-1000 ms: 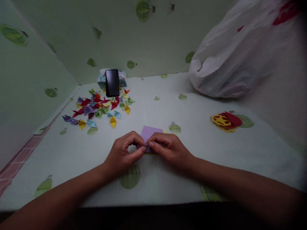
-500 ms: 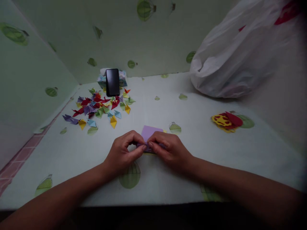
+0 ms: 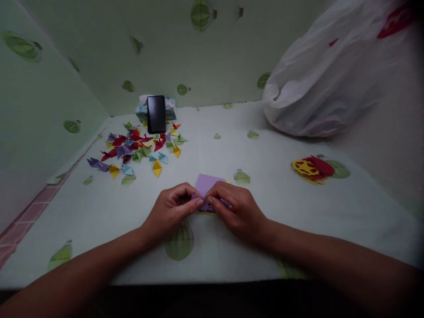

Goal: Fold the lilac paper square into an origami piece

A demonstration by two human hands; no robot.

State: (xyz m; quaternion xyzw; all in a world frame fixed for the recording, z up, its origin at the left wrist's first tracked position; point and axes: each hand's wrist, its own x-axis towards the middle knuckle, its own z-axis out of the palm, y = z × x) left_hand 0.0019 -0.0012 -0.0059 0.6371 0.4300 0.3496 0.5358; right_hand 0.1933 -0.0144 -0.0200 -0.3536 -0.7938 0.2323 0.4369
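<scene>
Purple paper lies in front of me at the middle of the table, with a yellow edge showing beneath it. My left hand pinches a small purple piece of paper between thumb and forefinger, over the near part of the sheet. From the other side my right hand pinches the same small piece, its fingertips close to those of my left. The fingers cover most of this piece, so its exact fold is hidden.
Several folded paper cranes in mixed colours lie at the left. Behind them a black phone leans on a tissue box. Red and yellow cut-outs lie at the right, below a white plastic bag.
My left fingertips have shifted slightly to the right, and more of the small purple piece shows above them. My right hand has moved very little.
</scene>
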